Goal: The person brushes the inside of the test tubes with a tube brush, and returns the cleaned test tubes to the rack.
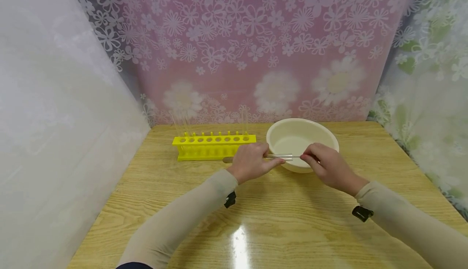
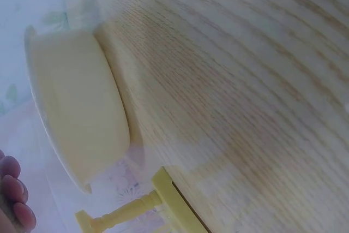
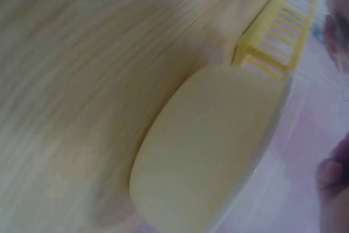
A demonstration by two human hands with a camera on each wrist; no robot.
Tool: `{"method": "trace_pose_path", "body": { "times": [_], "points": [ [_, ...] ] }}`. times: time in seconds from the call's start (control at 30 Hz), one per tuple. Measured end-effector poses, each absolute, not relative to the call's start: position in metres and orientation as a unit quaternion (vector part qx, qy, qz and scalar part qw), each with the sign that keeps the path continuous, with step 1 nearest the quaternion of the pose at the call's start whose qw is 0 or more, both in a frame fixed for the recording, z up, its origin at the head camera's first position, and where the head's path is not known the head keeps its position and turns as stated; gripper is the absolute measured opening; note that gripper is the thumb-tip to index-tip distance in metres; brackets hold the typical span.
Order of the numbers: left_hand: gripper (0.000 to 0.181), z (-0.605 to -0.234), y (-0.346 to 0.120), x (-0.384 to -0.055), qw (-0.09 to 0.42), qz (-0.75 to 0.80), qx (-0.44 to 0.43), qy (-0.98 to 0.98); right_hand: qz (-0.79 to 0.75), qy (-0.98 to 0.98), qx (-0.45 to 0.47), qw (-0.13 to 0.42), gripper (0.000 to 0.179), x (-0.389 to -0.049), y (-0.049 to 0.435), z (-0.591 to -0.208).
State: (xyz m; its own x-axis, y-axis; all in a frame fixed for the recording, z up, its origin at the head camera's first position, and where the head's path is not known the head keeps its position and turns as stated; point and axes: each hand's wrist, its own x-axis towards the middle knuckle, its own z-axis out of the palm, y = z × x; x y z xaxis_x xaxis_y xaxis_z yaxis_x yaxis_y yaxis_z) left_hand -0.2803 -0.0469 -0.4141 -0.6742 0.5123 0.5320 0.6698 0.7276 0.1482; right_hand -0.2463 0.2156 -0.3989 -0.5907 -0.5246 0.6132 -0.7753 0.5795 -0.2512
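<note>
In the head view my left hand (image 1: 252,161) grips a clear test tube (image 1: 287,155), which lies level in front of the basin. A thin metal wire runs out of the tube's right end to my right hand (image 1: 329,167), whose fingers and thumb pinch it. Past the left hand, a brownish, rounded brush head (image 1: 227,160) shows at the other end; the hand covers the middle. The wrist views catch only fingertips (image 2: 16,195) of the left hand and part of the right hand (image 3: 335,175) at their edges.
Behind the hands stands a cream basin (image 1: 281,133). A yellow test tube rack (image 1: 197,158) to its left holds upright test tubes (image 1: 244,120) at both ends. The wooden table (image 1: 285,228) meets a pink floral curtain (image 1: 234,57) at the back.
</note>
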Motion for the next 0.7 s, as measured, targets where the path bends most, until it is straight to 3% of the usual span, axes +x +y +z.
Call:
{"method": "trace_pose_path", "body": {
  "times": [0.1,0.27,0.37,0.47,0.6,0.7],
  "points": [
    [0.048,-0.414,-0.047,-0.281,0.240,-0.154,-0.329,-0.900,0.338,-0.878,0.308,0.138,0.013,-0.242,0.212,-0.392],
    [0.047,-0.415,-0.046,-0.281,0.256,-0.112,-0.330,-0.902,0.481,-0.859,0.156,-0.081,0.032,-0.242,0.207,-0.377],
    [0.048,-0.414,-0.046,-0.280,0.260,-0.105,-0.330,-0.901,0.529,-0.830,0.110,-0.139,0.037,-0.244,0.208,-0.376],
    [0.048,-0.413,-0.046,-0.280,0.250,-0.120,-0.327,-0.904,0.473,-0.862,0.167,-0.070,0.032,-0.244,0.210,-0.384],
    [0.048,-0.413,-0.047,-0.280,0.230,-0.146,-0.324,-0.906,0.310,-0.891,0.303,0.138,0.006,-0.245,0.213,-0.399],
    [0.049,-0.414,-0.048,-0.282,0.224,-0.158,-0.321,-0.907,0.217,-0.857,0.387,0.263,0.016,-0.248,0.215,-0.405]
  ]
}}
